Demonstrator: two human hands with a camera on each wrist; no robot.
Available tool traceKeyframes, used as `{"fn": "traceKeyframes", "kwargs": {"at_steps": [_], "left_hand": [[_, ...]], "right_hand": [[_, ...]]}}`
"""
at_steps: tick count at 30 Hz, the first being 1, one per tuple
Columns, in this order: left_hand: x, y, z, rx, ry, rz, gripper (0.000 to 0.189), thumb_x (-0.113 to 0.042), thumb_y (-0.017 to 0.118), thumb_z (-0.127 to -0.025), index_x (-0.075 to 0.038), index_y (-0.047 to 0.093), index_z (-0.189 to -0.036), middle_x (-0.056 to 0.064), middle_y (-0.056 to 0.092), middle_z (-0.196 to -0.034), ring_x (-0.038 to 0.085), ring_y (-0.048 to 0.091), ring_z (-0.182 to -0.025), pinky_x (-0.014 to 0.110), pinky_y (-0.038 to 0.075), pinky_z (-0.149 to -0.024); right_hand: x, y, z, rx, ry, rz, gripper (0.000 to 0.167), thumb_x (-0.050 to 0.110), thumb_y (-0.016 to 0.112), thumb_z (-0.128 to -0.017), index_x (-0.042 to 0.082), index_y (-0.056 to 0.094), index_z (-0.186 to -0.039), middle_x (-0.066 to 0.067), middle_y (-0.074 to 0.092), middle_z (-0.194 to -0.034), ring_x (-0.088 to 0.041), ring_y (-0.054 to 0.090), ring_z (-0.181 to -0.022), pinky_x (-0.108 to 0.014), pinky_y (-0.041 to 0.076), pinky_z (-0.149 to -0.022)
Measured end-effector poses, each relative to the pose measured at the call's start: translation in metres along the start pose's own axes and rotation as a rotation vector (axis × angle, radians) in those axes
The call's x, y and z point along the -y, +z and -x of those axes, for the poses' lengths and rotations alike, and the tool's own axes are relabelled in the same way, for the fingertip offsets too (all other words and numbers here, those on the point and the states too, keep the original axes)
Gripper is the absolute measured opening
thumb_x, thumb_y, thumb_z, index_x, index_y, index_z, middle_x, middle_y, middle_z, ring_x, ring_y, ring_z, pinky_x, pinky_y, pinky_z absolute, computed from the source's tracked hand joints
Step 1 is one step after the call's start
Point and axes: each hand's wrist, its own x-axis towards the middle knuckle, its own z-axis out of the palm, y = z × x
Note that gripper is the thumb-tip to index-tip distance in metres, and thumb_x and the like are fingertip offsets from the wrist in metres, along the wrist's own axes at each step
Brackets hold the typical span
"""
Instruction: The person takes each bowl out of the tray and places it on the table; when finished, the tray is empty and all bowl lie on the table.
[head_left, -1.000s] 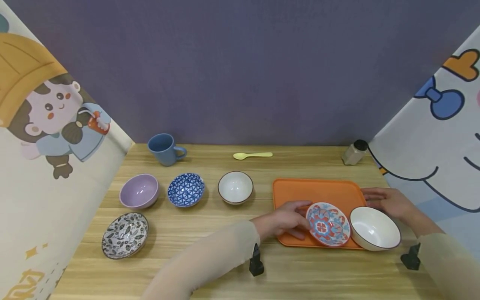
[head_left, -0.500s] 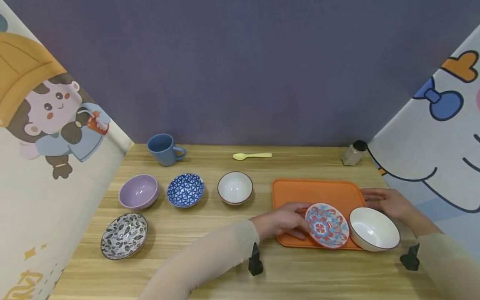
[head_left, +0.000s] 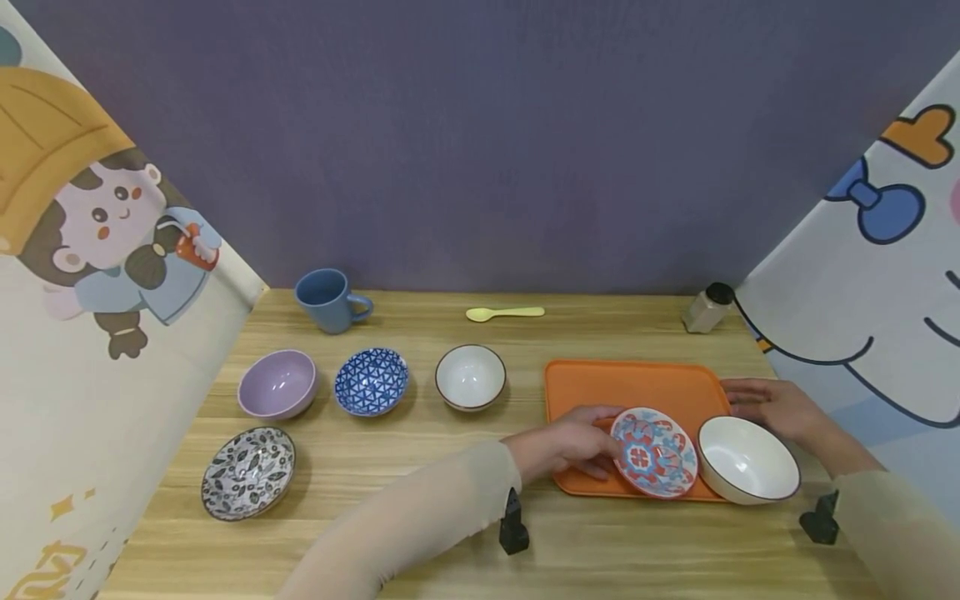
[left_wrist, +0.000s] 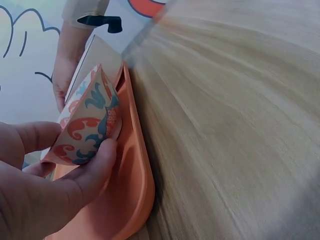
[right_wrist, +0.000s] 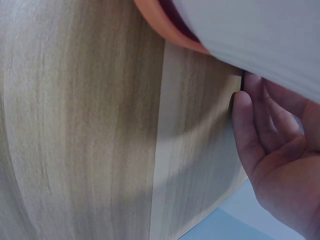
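Note:
A bowl with a red and blue floral pattern (head_left: 654, 452) sits tilted over the orange tray (head_left: 633, 379). My left hand (head_left: 576, 443) pinches its left side; in the left wrist view the thumb (left_wrist: 102, 159) presses its patterned outside and a finger reaches the rim. Right beside it, a large white bowl with a dark rim (head_left: 748, 459) overlaps the tray's right front corner. Behind that bowl my right hand (head_left: 776, 407) lies against its far right side, fingers loosely extended toward the tray edge. The right wrist view shows those fingers beneath the white bowl's wall (right_wrist: 265, 40).
Left of the tray stand a small white bowl (head_left: 471, 377), a blue-patterned dish (head_left: 372, 382), a purple bowl (head_left: 278, 383) and a black-and-white leaf-patterned bowl (head_left: 249, 473). Along the back are a blue mug (head_left: 326, 302), a yellow spoon (head_left: 505, 313) and a black-lidded jar (head_left: 709, 307).
The patterned bowl has shifted very slightly toward the front. Both hands otherwise keep their places.

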Motion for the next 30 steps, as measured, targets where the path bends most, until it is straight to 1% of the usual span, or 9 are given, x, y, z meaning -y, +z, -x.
{"fn": "traceKeyframes", "kwargs": {"at_steps": [3, 10, 18, 20, 22, 24, 25, 27, 30], "left_hand": [[0.000, -0.002, 0.000, 0.019, -0.005, 0.007, 0.067, 0.005, 0.070, -0.088, -0.030, 0.059, -0.144, 0.017, 0.074, -0.082, 0.032, 0.073, -0.073, 0.052, 0.066, -0.073], [0.000, -0.004, 0.001, 0.094, 0.009, 0.077, 0.066, 0.006, 0.067, -0.091, -0.027, 0.055, -0.147, 0.028, 0.074, -0.100, 0.033, 0.075, -0.080, 0.055, 0.065, -0.079], [0.003, -0.003, 0.002, 0.066, 0.006, 0.136, 0.060, 0.004, 0.065, -0.094, -0.026, 0.057, -0.145, 0.029, 0.074, -0.102, 0.031, 0.074, -0.076, 0.053, 0.066, -0.075], [0.003, -0.002, 0.002, 0.061, 0.008, 0.147, 0.058, 0.003, 0.064, -0.094, -0.028, 0.058, -0.143, 0.028, 0.074, -0.102, 0.032, 0.073, -0.076, 0.052, 0.066, -0.073], [0.002, -0.002, 0.003, 0.060, 0.016, 0.157, 0.056, 0.003, 0.064, -0.095, -0.028, 0.060, -0.141, 0.027, 0.073, -0.102, 0.032, 0.073, -0.075, 0.052, 0.066, -0.072], [0.002, -0.002, 0.004, 0.060, 0.027, 0.168, 0.055, 0.003, 0.064, -0.095, -0.029, 0.061, -0.140, 0.027, 0.073, -0.102, 0.032, 0.073, -0.074, 0.051, 0.067, -0.070], [0.001, -0.002, 0.005, 0.063, 0.033, 0.175, 0.055, 0.003, 0.064, -0.095, -0.029, 0.061, -0.140, 0.027, 0.073, -0.102, 0.032, 0.073, -0.073, 0.050, 0.067, -0.069], [0.000, -0.003, 0.007, 0.070, 0.043, 0.183, 0.055, 0.003, 0.064, -0.095, -0.029, 0.061, -0.140, 0.028, 0.073, -0.103, 0.030, 0.073, -0.072, 0.049, 0.067, -0.067], [-0.001, -0.007, 0.011, 0.089, 0.052, 0.203, 0.056, 0.003, 0.064, -0.095, -0.029, 0.060, -0.141, 0.027, 0.073, -0.104, 0.028, 0.072, -0.071, 0.047, 0.067, -0.066]], "right_hand": [[-0.001, 0.001, -0.001, -0.003, 0.002, 0.002, 0.061, 0.022, 0.064, -0.101, -0.005, 0.043, -0.151, -0.033, 0.056, -0.141, -0.053, 0.054, -0.128, -0.053, 0.061, -0.092], [-0.002, 0.001, -0.001, -0.004, 0.007, 0.000, 0.061, 0.023, 0.065, -0.100, -0.005, 0.044, -0.151, -0.032, 0.057, -0.140, -0.053, 0.055, -0.128, -0.053, 0.061, -0.092], [-0.002, -0.001, -0.001, 0.004, -0.004, 0.006, 0.062, 0.023, 0.066, -0.101, -0.005, 0.044, -0.151, -0.032, 0.058, -0.139, -0.052, 0.056, -0.127, -0.041, 0.064, -0.085], [-0.003, -0.001, -0.001, 0.005, -0.014, -0.008, 0.062, 0.023, 0.066, -0.100, -0.006, 0.044, -0.151, -0.032, 0.059, -0.139, -0.045, 0.062, -0.123, -0.036, 0.064, -0.084], [-0.002, -0.002, -0.001, 0.005, -0.023, -0.027, 0.063, 0.024, 0.067, -0.100, -0.006, 0.044, -0.151, -0.031, 0.059, -0.139, -0.027, 0.069, -0.114, -0.030, 0.063, -0.081], [-0.003, -0.003, -0.002, 0.007, -0.033, -0.049, 0.065, 0.025, 0.068, -0.100, -0.007, 0.044, -0.151, -0.032, 0.059, -0.139, -0.010, 0.068, -0.107, -0.026, 0.062, -0.080], [-0.002, -0.003, -0.002, 0.005, -0.032, -0.055, 0.065, 0.025, 0.068, -0.100, -0.007, 0.044, -0.151, -0.031, 0.059, -0.139, -0.006, 0.066, -0.106, -0.025, 0.062, -0.079], [-0.002, -0.002, -0.002, 0.006, -0.032, -0.055, 0.065, 0.025, 0.068, -0.100, -0.007, 0.043, -0.151, -0.031, 0.059, -0.139, -0.010, 0.068, -0.107, -0.024, 0.061, -0.078], [-0.002, -0.001, -0.002, 0.010, -0.026, -0.047, 0.064, 0.023, 0.067, -0.100, -0.007, 0.043, -0.151, -0.032, 0.059, -0.139, -0.036, 0.066, -0.119, -0.024, 0.061, -0.078]]}}
